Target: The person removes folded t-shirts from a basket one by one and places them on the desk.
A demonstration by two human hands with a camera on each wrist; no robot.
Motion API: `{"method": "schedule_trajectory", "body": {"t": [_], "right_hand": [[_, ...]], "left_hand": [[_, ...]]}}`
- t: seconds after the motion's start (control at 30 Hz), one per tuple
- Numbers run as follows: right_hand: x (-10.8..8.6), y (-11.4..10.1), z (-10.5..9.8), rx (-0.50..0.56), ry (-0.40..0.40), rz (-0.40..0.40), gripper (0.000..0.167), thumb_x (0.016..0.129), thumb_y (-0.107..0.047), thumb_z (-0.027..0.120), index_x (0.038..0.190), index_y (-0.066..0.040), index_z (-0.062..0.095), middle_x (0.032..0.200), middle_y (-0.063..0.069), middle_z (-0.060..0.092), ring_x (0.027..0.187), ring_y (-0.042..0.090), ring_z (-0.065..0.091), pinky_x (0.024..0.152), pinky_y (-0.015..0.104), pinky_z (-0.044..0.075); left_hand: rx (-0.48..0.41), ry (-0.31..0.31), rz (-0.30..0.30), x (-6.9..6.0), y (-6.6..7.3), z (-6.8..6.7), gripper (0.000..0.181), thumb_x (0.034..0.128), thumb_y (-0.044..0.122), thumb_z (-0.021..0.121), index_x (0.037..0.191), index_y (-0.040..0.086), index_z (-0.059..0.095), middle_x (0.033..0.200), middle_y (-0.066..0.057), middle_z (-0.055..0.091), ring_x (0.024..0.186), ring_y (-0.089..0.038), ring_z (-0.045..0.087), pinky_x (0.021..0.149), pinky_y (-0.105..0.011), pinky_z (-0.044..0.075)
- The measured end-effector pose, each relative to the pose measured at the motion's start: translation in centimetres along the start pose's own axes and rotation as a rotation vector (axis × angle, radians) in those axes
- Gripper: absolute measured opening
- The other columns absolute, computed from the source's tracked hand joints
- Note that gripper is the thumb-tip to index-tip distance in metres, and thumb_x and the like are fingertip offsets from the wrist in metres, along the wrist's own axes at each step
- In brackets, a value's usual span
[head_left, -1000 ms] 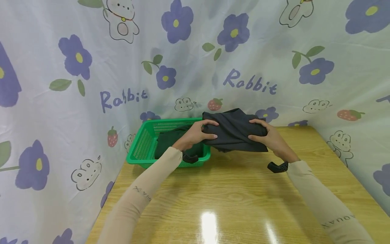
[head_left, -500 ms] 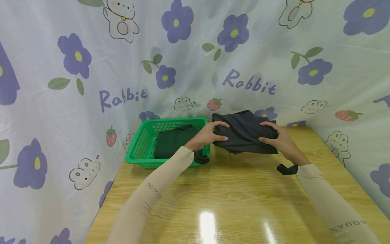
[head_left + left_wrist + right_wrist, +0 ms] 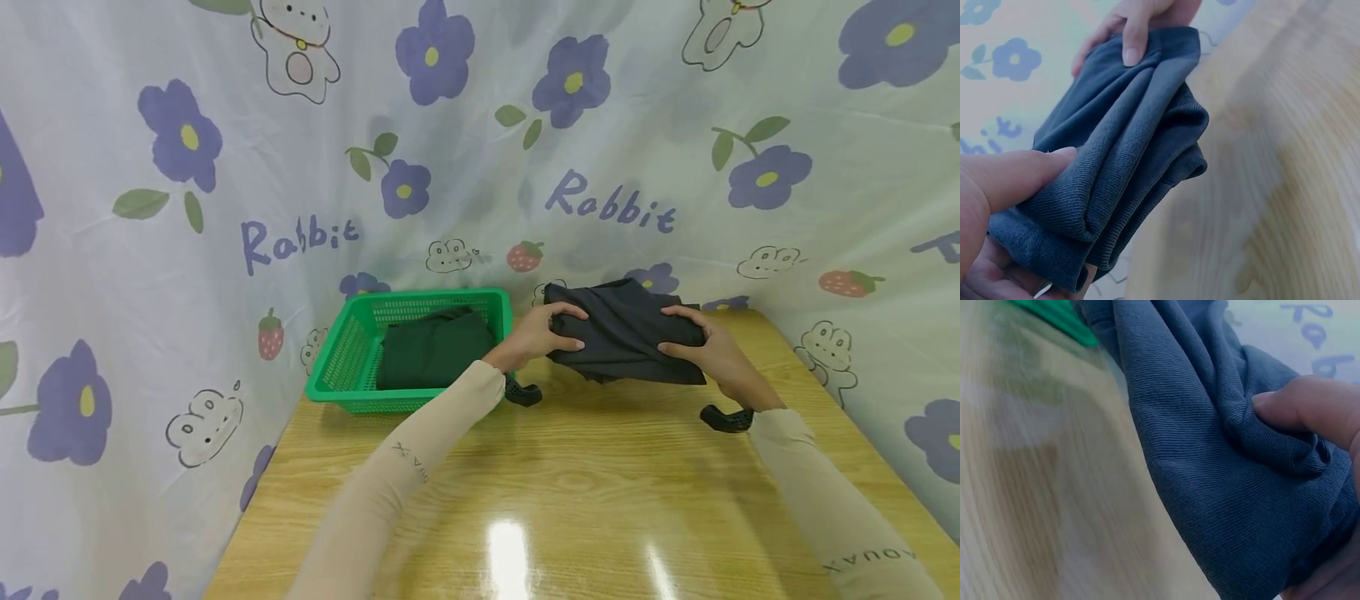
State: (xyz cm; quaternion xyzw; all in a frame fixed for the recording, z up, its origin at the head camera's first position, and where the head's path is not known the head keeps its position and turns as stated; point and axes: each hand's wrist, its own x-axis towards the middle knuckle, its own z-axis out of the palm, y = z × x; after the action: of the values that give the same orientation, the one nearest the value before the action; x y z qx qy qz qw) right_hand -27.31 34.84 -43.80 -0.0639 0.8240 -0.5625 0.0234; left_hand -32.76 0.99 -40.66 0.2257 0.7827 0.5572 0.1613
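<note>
A folded dark grey garment (image 3: 618, 333), ribbed and several layers thick, is held up above the table to the right of the basket. My left hand (image 3: 534, 335) grips its left end, and in the left wrist view the thumb (image 3: 1022, 175) lies on top with fingers beneath. At the other end my right hand (image 3: 711, 350) pinches it; the right wrist view has the thumb (image 3: 1310, 409) pressing into a fold. The garment's exact kind cannot be told. The fingertips underneath are mostly hidden.
A green plastic basket (image 3: 405, 395) stands at the table's back left, with a folded dark green cloth (image 3: 431, 354) inside. The wooden table (image 3: 600, 492) reaches back to a curtain (image 3: 480, 125) printed with flowers and rabbits. Black wrist mounts (image 3: 523, 392) hang below both wrists.
Both hands have carried the garment to the right and slightly down, away from the basket's right rim. More of the cloth in the basket now shows.
</note>
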Motion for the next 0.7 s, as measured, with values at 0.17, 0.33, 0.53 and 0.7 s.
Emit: {"method": "schedule_trajectory", "body": {"t": [0.17,0.33,0.53,0.7], "right_hand": [[-0.6,0.8,-0.9,-0.002,0.006,0.009,0.076,0.094,-0.03,0.079,0.159,-0.031,0.04,0.172,0.011,0.005,0.153,0.046,0.012,0.113,0.069,0.026],[-1.1,1.4,-1.5,-0.003,0.01,0.025,0.076,0.093,-0.031,0.08,0.158,-0.03,0.041,0.172,0.008,0.003,0.154,0.044,0.01,0.114,0.069,0.024],[-1.3,2.6,-2.3,-0.013,0.017,0.058,0.076,0.093,-0.033,0.08,0.158,-0.03,0.04,0.172,0.008,0.002,0.154,0.045,0.011,0.113,0.069,0.026],[-1.3,3.9,-2.7,-0.017,0.031,0.069,0.077,0.094,-0.029,0.079,0.16,-0.026,0.038,0.172,0.01,-0.001,0.154,0.047,0.007,0.114,0.072,0.021]], "left_hand": [[-0.037,0.003,-0.021,0.8,0.1,1.5,0.043,0.0881,0.008,0.083,0.124,0.028,0.072,0.141,-0.005,0.052,0.1,-0.021,0.066,0.081,-0.036,0.058],[-0.033,0.012,-0.031,1.3,-0.2,2.8,0.042,0.0877,0.006,0.083,0.123,0.028,0.073,0.146,-0.006,0.05,0.101,-0.021,0.065,0.081,-0.036,0.058],[0.016,0.041,-0.036,2.1,-0.8,4.1,0.041,0.0863,0.01,0.085,0.118,0.033,0.074,0.153,-0.005,0.045,0.109,-0.021,0.061,0.083,-0.036,0.056],[0.038,0.04,-0.04,2.7,-1.3,5.1,0.041,0.0858,0.011,0.086,0.117,0.034,0.074,0.155,-0.004,0.045,0.12,-0.025,0.059,0.085,-0.036,0.055]]}}
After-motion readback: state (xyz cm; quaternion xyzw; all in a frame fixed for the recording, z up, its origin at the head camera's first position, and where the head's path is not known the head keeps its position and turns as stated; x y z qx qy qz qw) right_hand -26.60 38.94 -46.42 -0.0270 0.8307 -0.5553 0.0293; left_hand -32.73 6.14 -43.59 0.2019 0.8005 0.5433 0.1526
